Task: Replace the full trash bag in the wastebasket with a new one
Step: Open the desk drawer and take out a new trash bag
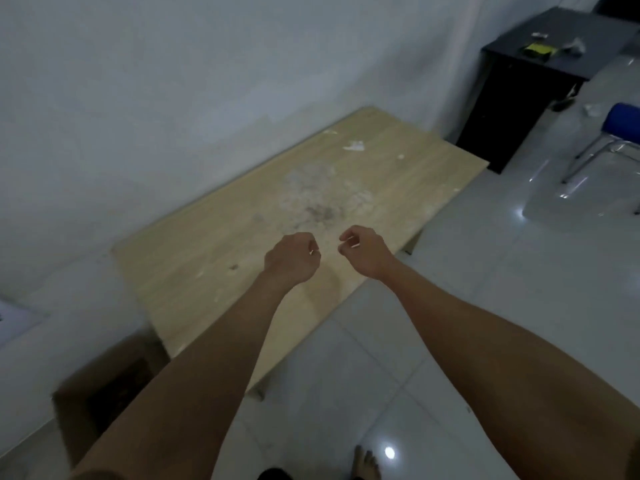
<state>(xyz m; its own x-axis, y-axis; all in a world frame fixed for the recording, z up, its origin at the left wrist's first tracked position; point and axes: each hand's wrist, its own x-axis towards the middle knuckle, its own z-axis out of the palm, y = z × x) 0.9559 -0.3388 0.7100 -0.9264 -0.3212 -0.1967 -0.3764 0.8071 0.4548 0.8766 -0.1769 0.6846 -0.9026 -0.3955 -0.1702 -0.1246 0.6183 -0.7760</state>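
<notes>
Two bare forearms extend forward over a light wooden table [363, 188] that stands against a white wall [173, 81] on a glossy tiled floor [485, 323]. Stains and small white scraps mark the table top. A brown cardboard box [104, 386] sits on the floor at the table's near left end. A dark cabinet [512, 98] and a blue-seated chair [620, 129] stand at far right. The left hand [290, 259] and right hand [363, 252] hover close together above the table, fingers curled inward into loose fists; whether either pinches anything cannot be determined. No wastebasket or trash bag is visible in this view.
</notes>
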